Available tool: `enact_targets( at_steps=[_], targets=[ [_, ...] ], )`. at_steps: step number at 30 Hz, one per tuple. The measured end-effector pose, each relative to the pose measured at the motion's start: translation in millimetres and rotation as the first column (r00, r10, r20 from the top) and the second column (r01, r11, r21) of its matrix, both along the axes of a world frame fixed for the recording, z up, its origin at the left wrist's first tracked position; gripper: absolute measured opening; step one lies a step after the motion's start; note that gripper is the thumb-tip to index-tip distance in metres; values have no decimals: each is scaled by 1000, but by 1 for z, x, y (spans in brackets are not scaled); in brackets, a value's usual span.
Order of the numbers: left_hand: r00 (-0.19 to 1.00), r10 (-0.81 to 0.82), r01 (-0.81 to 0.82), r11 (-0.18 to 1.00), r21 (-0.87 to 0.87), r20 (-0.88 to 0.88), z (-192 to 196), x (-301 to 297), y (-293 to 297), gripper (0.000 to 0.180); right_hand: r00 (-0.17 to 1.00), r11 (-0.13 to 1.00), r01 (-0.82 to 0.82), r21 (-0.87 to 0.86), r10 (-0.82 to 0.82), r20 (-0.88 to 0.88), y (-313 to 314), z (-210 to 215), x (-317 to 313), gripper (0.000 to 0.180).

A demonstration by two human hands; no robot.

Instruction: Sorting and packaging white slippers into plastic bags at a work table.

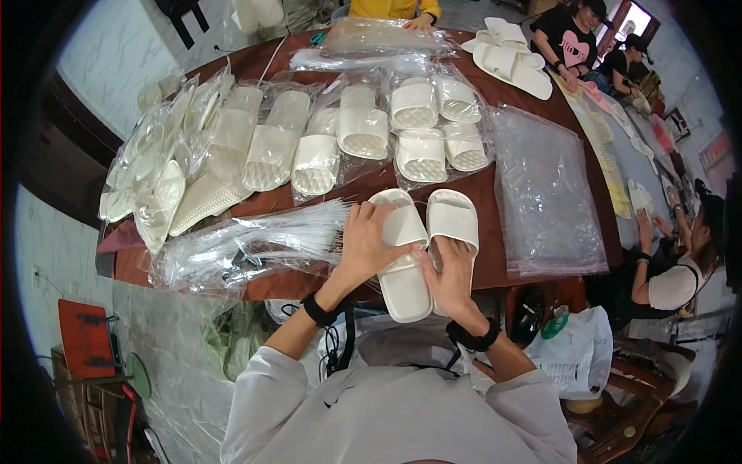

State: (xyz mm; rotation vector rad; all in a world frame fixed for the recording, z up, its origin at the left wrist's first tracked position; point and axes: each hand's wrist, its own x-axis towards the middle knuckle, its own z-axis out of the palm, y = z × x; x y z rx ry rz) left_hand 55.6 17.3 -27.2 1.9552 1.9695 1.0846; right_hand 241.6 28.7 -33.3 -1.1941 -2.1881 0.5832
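Note:
Above the near edge of the table, I hold a pair of white slide slippers side by side, toes pointing away. My left hand (371, 241) is closed on the left slipper (406, 288), fingers over its strap and thumb reaching toward the middle. Its footbed heel hangs toward me past the table edge. My right hand (452, 277) is closed on the right slipper (454, 216), with fingers at the strap's opening and its thumb against the left slipper. The right slipper's heel is mostly hidden under that hand. A bundle of thin white plastic strips (267, 238) lies beside my left hand.
Bagged white slippers (363, 130) fill the table's far and left side. A stack of clear plastic bags (550, 185) lies right; more bags (379, 39) lie at the far edge. Loose white slippers (512, 68) sit far right. Co-workers sit around; a white bag (576, 352) stands below right.

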Motion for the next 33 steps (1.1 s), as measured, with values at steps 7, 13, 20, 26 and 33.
enact_targets(
  at_steps=[7, 13, 20, 26, 33],
  targets=[
    [999, -50, 51, 994, 94, -10, 53, 22, -30, 74, 933, 985, 163, 66, -132, -336, -11, 15, 14, 16],
    [964, -230, 172, 920, 352, 131, 92, 31, -53, 58, 812, 989, 150, -2, -124, -570, -8, 71, 65, 29],
    [963, -242, 203, 942, 268, 120, 57, 38, -37, 32, 737, 947, 315, -57, -282, -614, 56, 150, 171, 27],
    [935, -292, 276, 956, 101, 204, 35, 40, -36, 29, 786, 777, 594, 208, -504, -359, 178, 107, 316, 20],
    [958, -263, 258, 964, 60, 117, 27, 30, -41, 33, 738, 695, 640, 326, -675, -10, 287, -1, 421, 21]
  ],
)
